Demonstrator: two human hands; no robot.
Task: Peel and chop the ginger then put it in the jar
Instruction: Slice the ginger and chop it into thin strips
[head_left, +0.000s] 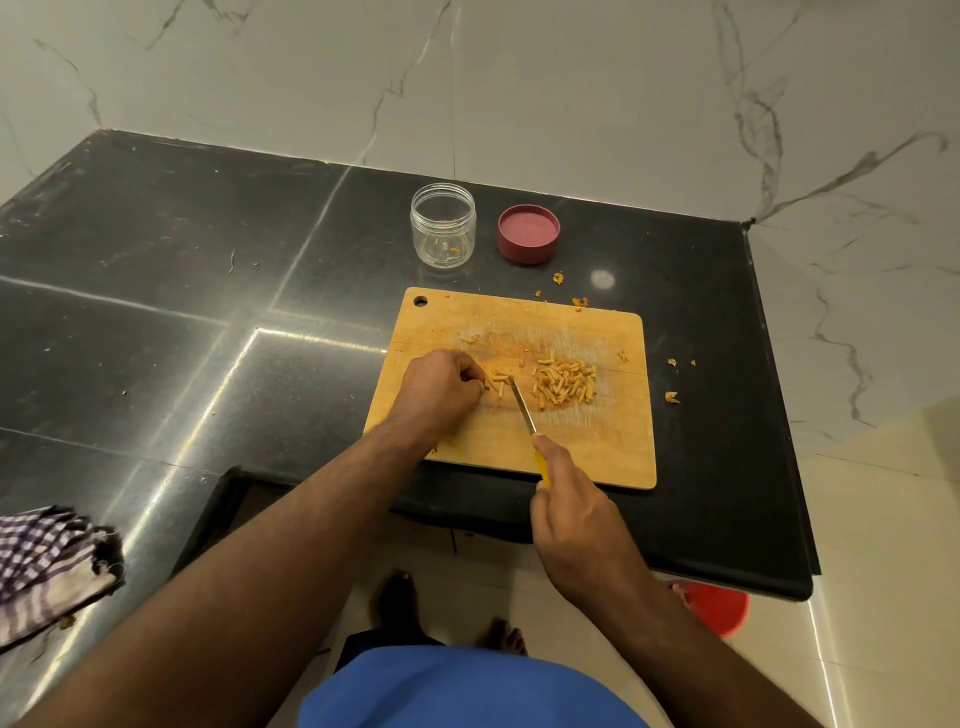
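Marble-veined walls behind, black glossy table (156, 291) filling most of the view. On it, a wooden cutting board (587, 447) lies close to the front edge. My left hand (441, 389) sits on the board's left half, fingers curled, pinching down a small bunch of ginger strips (497, 383). My right hand (576, 514) is wrapped round the yellow handle of a knife (523, 410), blade tip down on the board just right of that bunch. Right of the blade, a pile of chopped ginger (563, 384) sits mid-board. Behind the board stands a clear jar (443, 224), upright, open, only a few bits at the bottom. Just right of it, a maroon lid (529, 234) lies on the table. Checked cloth (47, 566) at the table's left front edge. Red bucket (719, 608) on the floor, partly under the table's edge. Ginger peel scraps (558, 278) scattered on the table behind and to the right of the board.
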